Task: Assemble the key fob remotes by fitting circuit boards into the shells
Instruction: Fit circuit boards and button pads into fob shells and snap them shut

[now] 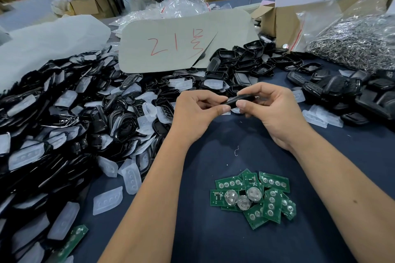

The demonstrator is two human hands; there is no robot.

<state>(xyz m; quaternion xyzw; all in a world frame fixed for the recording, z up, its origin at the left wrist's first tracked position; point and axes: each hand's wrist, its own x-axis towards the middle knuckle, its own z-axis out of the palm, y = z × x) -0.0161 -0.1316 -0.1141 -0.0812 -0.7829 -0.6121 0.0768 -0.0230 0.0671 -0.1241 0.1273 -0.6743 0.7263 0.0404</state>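
Both hands, left hand (197, 111) and right hand (271, 111), pinch one black fob shell (239, 99) above the circuit boards (254, 196); finished fobs (333, 89) lie right; many shells (70, 117) remain left.

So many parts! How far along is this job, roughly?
Early on, it seems. Done: a small cluster of closed black fobs at right looks finished. In hand: both the left hand and right hand pinch one black fob shell. Left: a pile of green circuit boards near the person, and a big heap of empty shells and clear button pads at left.
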